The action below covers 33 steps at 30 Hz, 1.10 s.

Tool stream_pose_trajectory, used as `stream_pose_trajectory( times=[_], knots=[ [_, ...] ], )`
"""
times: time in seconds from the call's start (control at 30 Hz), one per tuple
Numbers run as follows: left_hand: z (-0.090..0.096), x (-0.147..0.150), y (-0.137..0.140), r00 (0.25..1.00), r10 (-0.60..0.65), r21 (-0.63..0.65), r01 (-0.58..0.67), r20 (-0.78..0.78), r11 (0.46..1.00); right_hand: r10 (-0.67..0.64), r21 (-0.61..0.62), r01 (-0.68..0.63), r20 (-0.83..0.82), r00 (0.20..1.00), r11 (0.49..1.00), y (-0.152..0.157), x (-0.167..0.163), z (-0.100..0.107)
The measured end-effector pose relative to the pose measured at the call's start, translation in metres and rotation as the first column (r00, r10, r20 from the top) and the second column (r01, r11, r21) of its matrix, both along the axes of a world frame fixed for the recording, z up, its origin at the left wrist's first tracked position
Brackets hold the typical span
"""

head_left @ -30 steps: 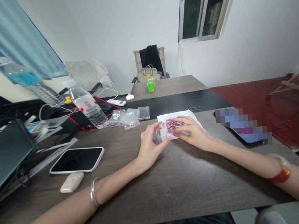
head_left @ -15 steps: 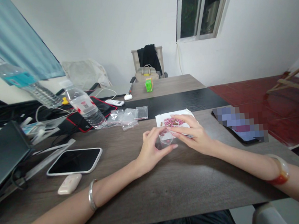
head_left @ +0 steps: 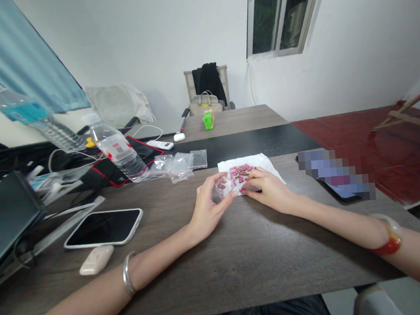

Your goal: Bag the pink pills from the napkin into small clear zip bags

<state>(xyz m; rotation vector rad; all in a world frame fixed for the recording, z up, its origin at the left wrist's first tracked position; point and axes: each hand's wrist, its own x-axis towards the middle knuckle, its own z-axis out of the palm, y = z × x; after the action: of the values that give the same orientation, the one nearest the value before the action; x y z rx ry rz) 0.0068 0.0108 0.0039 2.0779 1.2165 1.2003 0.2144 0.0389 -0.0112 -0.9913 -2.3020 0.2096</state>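
Observation:
My left hand [head_left: 212, 205] is closed around a small clear plastic bag [head_left: 224, 187], its rounded mouth spread between thumb and fingers. Just to the right, my right hand [head_left: 267, 190] rests over the near right part of a white paper sheet [head_left: 270, 165]. Its fingers are bent and drawn together at the tips; what they pinch, if anything, is too small to make out. Small round pink beads [head_left: 237, 170] lie in a loose heap on the paper, with a few brownish-gold pieces among them. The right fingers hide part of the heap.
Several clear zip bags [head_left: 181, 165] lie left of the paper beside a tilted water bottle [head_left: 118, 152]. A phone [head_left: 104, 228] and white earbud case [head_left: 96, 260] sit near my left forearm. A blurred-out tablet [head_left: 333, 177] lies right. A green box [head_left: 208, 119] stands farther back.
My right hand has left the bag's mouth and moved down onto the beads, its fingers now curled. My left hand has shifted slightly left and up, tilting the bag so its opening shows.

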Motion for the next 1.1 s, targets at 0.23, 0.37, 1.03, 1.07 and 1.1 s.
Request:
stream_pose_trajectory(
  times=[0.23, 0.37, 1.03, 1.07, 1.1],
  knots=[
    [0.000, 0.001, -0.004, 0.990, 0.003, 0.014, -0.001, -0.140, 1.000, -0.152, 0.069, 0.173, -0.247, 0.957, 0.982, -0.005, -0.002, 0.008],
    [-0.001, 0.001, -0.005, 0.973, -0.015, 0.018, 0.019, -0.232, 1.000, -0.132, 0.193, 0.254, -0.487, 0.863, 0.948, -0.013, -0.003, 0.020],
    [0.002, 0.001, -0.006, 0.969, -0.099, -0.031, 0.094, -0.228, 0.995, 0.088, 0.184, -0.024, -0.350, 0.932, 0.983, -0.012, -0.005, 0.017],
    [0.002, 0.001, -0.007, 0.972, -0.083, -0.018, 0.081, -0.221, 0.997, 0.054, 0.167, 0.003, -0.334, 0.941, 0.986, -0.010, -0.004, 0.015],
    [0.002, 0.001, -0.007, 0.975, -0.064, -0.003, 0.064, -0.211, 0.998, 0.020, 0.153, 0.026, -0.296, 0.955, 0.988, -0.009, -0.004, 0.013]
  ],
)
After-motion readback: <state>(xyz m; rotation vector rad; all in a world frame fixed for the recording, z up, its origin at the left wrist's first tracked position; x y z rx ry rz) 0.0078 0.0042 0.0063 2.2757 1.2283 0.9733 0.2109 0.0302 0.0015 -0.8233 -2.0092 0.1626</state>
